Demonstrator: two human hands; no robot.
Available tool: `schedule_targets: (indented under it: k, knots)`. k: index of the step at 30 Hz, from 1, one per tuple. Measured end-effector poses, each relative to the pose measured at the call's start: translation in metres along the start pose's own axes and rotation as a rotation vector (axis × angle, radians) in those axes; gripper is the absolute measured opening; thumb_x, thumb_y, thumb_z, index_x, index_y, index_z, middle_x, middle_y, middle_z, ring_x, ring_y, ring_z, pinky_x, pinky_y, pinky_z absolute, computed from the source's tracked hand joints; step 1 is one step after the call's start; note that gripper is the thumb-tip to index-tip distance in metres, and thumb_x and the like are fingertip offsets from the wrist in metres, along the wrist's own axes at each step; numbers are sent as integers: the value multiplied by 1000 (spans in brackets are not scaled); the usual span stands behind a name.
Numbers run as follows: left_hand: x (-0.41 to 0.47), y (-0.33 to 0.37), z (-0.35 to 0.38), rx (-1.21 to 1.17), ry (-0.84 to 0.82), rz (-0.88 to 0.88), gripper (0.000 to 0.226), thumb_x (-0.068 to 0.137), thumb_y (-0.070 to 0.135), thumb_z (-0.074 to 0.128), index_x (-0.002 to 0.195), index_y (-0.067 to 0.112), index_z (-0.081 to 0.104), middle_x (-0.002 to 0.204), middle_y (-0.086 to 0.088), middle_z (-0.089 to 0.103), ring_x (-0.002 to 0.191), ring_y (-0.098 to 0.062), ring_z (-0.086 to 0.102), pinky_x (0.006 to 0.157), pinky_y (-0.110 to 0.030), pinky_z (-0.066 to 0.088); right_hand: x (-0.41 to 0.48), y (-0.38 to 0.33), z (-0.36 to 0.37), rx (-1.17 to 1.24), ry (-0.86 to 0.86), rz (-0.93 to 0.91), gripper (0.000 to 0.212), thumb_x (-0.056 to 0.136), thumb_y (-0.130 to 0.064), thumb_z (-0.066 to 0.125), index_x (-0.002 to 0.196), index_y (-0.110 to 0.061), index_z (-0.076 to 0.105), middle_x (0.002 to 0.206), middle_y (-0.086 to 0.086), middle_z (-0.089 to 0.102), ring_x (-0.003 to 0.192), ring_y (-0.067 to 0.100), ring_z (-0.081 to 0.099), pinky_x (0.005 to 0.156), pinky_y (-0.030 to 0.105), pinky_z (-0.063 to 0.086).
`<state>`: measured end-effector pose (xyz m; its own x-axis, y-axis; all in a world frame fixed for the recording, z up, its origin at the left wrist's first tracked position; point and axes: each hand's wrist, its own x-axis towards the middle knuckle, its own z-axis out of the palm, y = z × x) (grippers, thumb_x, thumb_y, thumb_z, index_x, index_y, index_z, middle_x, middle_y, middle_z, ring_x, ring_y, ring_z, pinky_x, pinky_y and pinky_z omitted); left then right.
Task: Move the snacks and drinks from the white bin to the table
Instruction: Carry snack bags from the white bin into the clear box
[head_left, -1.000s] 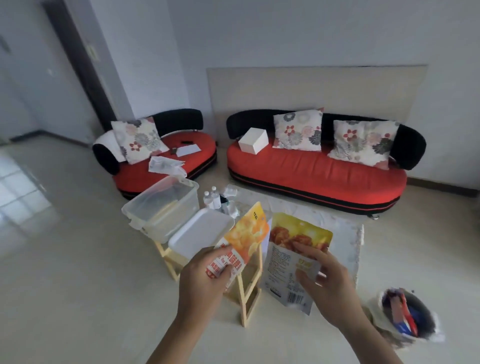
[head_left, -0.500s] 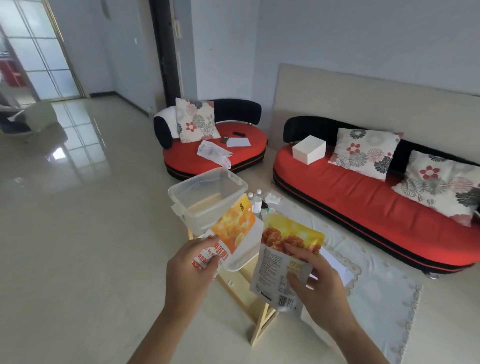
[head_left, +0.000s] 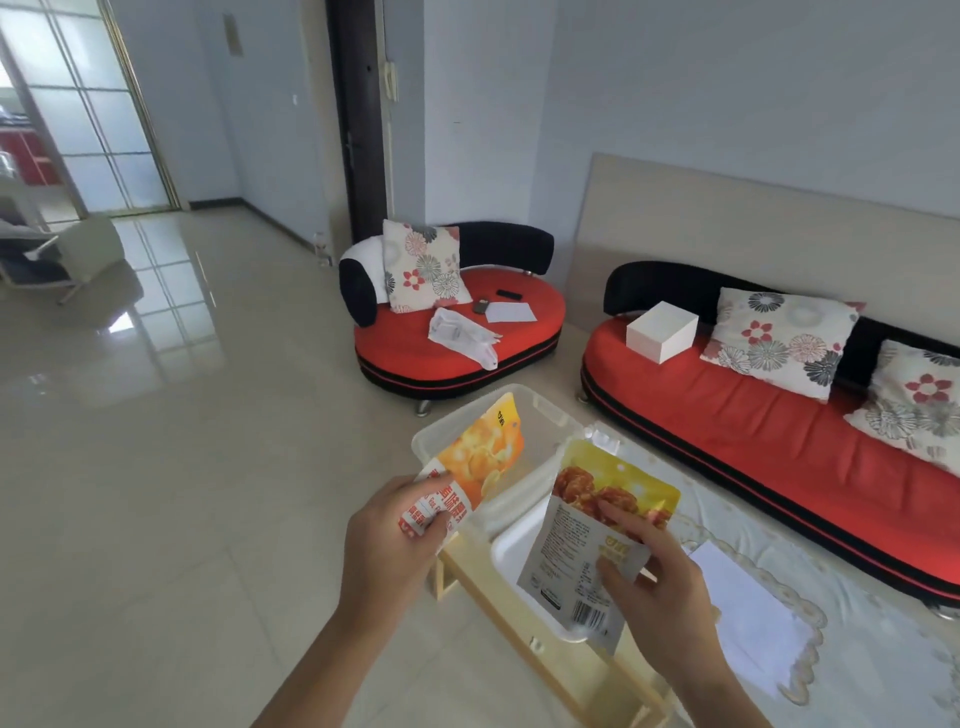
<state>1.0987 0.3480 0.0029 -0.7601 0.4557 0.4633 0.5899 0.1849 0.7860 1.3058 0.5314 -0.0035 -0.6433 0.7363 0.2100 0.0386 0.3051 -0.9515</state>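
Note:
My left hand (head_left: 387, 535) grips an orange snack bag (head_left: 480, 462) by its lower red-and-white end, holding it over the near rim of the translucent white bin (head_left: 540, 410). My right hand (head_left: 652, 582) holds a yellow snack pouch (head_left: 587, 530) with fried pieces pictured on it, its back label facing me. The pouch hangs over the bin's white lid (head_left: 511, 545), which lies on a light wooden stand (head_left: 561, 670) beside the bin. The table with a pale lace-edged cloth (head_left: 852, 587) stretches to the right.
A white sheet of paper (head_left: 748, 618) lies on the cloth. A red armchair (head_left: 452, 332) and a long red sofa (head_left: 769, 431) with flowered cushions and a white box (head_left: 661, 338) stand behind. Open tiled floor (head_left: 156, 467) spreads to the left.
My view has swung left and upward, so the bin and table sit lower right. Both hands still hold their snack bags, now a little further apart.

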Motion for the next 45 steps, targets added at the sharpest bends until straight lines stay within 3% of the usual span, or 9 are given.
schedule_targets:
  k: [10,19,23,27,33,36,39,43,45]
  knots:
    - [71,-85,-38,53,29,-58,42,78,12,86,115,28,76,108,13,69,92,-2,68,74,-5,52,78,2,107,-3,-9,45,56,84,9,73,113,-38,73,109,-10,73,96,9,71,68,25,62]
    - [157,-167,-25,128,51,-120,45,78,7,85,115,31,75,106,18,69,94,-5,69,74,-25,62,189,31,175,32,-15,20,59,85,8,71,114,-43,72,115,-12,69,100,7,69,67,26,61]
    - [217,-193,-13,164,14,-97,54,75,3,86,112,41,74,107,26,65,99,6,63,71,-20,59,245,47,190,75,43,31,61,84,11,72,106,-45,74,104,-15,70,97,2,69,62,22,60]
    - [273,-211,18,165,-22,-71,55,71,-2,87,107,38,76,103,22,68,96,4,65,68,-5,50,295,72,195,1,123,44,63,83,4,76,110,-52,70,113,-11,66,98,8,70,66,28,63]
    - [312,-226,85,102,-204,-7,54,66,-4,90,106,31,78,99,22,69,91,2,67,67,-3,48,327,88,185,-149,199,92,61,86,3,73,118,-48,64,121,-31,56,102,-3,64,65,14,57]
    - [316,-232,118,64,-308,-8,58,66,-1,91,106,39,76,99,24,68,91,3,67,67,-8,52,321,100,177,-203,255,157,64,85,3,72,118,-51,63,121,-36,53,109,-7,59,65,16,59]
    - [311,-238,144,11,-420,-42,54,73,3,87,108,41,74,105,23,68,92,-1,68,71,-22,58,307,119,175,-236,334,256,62,84,2,70,122,-48,66,123,-30,55,110,4,62,72,26,61]
    - [309,-248,170,-22,-584,-34,53,78,3,83,107,46,70,103,19,69,93,3,66,73,-12,53,290,133,187,-248,435,387,55,85,0,68,122,-40,68,126,-34,52,113,1,60,78,25,60]
    - [312,-256,181,-39,-643,-40,50,79,5,84,109,44,71,105,17,69,92,2,67,74,-16,56,288,134,198,-276,458,437,54,86,-3,67,125,-40,67,124,-38,50,110,2,60,77,18,58]
